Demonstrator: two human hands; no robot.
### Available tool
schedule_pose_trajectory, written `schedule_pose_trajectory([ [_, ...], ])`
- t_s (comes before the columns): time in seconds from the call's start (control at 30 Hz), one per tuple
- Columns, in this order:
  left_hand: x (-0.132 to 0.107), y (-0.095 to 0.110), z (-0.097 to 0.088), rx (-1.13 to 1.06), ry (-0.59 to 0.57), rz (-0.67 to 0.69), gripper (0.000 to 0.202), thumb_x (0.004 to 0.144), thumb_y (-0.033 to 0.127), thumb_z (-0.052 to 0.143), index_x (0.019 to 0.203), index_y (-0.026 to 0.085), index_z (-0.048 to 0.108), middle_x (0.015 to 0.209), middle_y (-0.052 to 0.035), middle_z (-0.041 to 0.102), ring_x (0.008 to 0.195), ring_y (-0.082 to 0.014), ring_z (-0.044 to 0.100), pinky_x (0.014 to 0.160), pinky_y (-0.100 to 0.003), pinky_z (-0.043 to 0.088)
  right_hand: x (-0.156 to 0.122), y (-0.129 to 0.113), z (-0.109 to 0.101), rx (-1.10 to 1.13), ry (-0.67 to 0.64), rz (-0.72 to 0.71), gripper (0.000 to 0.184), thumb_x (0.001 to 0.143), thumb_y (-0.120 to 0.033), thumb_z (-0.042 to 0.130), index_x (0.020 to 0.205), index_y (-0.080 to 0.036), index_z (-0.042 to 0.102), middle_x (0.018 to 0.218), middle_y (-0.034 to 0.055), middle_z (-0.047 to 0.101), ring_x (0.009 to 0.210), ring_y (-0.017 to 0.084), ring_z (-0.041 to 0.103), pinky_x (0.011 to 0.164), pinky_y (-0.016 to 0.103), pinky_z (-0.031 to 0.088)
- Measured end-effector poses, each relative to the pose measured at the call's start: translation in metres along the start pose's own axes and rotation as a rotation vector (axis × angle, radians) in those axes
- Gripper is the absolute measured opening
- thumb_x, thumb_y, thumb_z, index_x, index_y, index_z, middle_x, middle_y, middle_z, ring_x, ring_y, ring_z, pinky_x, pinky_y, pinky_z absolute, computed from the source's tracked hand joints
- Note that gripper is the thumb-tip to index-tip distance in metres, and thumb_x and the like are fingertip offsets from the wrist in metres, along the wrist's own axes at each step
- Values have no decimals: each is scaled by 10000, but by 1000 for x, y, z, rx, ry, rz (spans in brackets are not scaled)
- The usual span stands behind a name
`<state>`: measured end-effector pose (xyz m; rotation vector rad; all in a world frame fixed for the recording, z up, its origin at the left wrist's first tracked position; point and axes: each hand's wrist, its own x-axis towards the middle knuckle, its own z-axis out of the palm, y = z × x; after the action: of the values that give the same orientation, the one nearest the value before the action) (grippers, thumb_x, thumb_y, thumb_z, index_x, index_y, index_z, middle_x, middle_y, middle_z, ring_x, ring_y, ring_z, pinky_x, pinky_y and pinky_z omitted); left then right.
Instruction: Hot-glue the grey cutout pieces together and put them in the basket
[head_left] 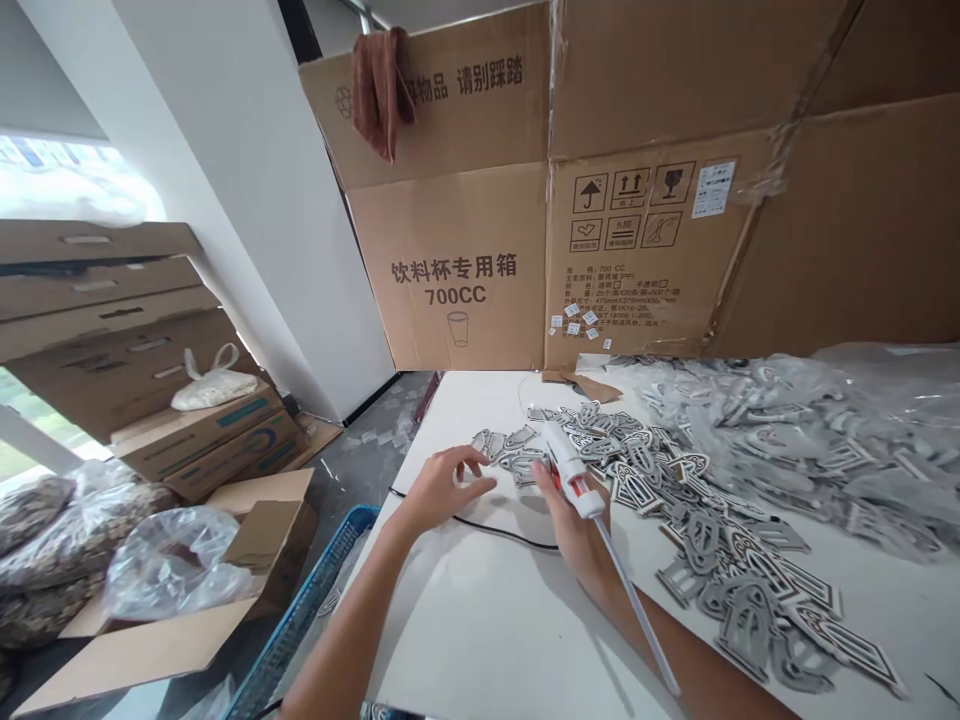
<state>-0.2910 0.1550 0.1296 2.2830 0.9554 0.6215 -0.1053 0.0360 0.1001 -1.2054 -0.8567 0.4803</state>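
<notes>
Two bare forearms at near edge of white table. To their left, one blue plastic crate. Left hand open, released, fingertips just beside grey layered cut-outs. Right hand clenched around one white glue gun, black cord trailing left across tabletop. Dozens of cut-outs heaped rightward, more inside clear plastic bag. Far cardboard carton printed "饮料杯专用箱 700CC".
</notes>
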Motion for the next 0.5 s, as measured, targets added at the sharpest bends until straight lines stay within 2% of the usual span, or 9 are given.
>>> schedule_pose_trajectory([
  [0.07,-2,-6,-6,124,-65,-18,258,798,479,832,947,280,765,933,-18,754,870,-222,637,896,-368,482,3,5,-2,8,46,44,399,868,-533,809,738,-222,596,627,-37,518,590,171,465,550,325,409],
  [0.17,-5,-8,-9,149,-165,-53,190,801,451,816,860,281,755,949,-15,750,944,-238,650,951,-378,467,5,13,-3,31,48,104,378,846,-544,830,818,-222,634,618,-49,500,561,164,433,514,324,380],
  [0.27,-6,-5,-7,112,-190,-62,156,830,430,768,804,277,756,910,-15,749,935,-234,644,913,-357,473,5,17,-2,34,50,98,392,857,-555,816,799,-218,623,615,-53,494,563,160,425,539,329,387],
  [0.43,-4,-6,-2,-72,-261,-86,275,852,490,729,832,218,759,853,-30,736,794,-196,611,745,-307,471,5,16,-1,-44,62,-35,401,889,-564,770,756,-217,617,684,-18,593,659,189,526,662,336,451],
  [0.5,-4,-8,0,-101,-271,-87,297,878,488,705,852,199,769,832,-29,735,769,-181,602,731,-296,458,5,16,-1,-78,80,-53,410,899,-584,745,764,-218,619,674,-22,591,657,190,528,666,329,450],
])
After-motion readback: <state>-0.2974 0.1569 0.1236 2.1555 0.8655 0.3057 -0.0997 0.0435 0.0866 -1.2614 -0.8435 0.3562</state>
